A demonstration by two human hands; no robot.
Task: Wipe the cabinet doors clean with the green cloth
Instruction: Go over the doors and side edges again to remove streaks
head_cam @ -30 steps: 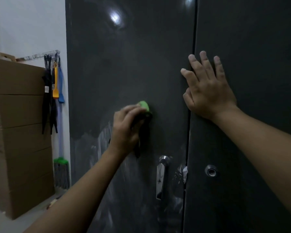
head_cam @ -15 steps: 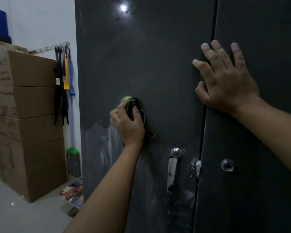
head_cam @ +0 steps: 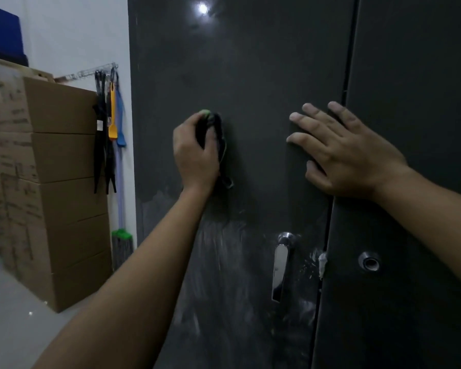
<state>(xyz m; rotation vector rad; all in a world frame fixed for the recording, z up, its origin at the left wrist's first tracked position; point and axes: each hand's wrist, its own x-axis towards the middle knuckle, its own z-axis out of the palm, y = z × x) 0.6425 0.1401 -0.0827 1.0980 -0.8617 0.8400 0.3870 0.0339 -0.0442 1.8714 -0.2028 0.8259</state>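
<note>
Two tall dark grey cabinet doors fill the view. My left hand (head_cam: 194, 153) grips the bunched green cloth (head_cam: 215, 129) and presses it against the left door (head_cam: 240, 75) at mid height; only a bright green tip and a dark fold show past my fingers. My right hand (head_cam: 341, 150) lies flat with fingers spread across the seam, mostly on the left door's right edge beside the right door (head_cam: 415, 102). White smears cover the left door's lower part (head_cam: 224, 262) around the chrome handle (head_cam: 280, 265).
A round chrome lock (head_cam: 369, 262) sits on the right door. Stacked cardboard boxes (head_cam: 56, 182) stand at the left. Black, yellow and blue tools (head_cam: 109, 123) hang from a wall rail, with a mop (head_cam: 121, 235) below. Grey floor (head_cam: 14, 323) lies at the lower left.
My left hand has slid the cloth leftwards across the left door, then stayed near that spot. My right hand has shifted left and down over the seam as the view panned.
</note>
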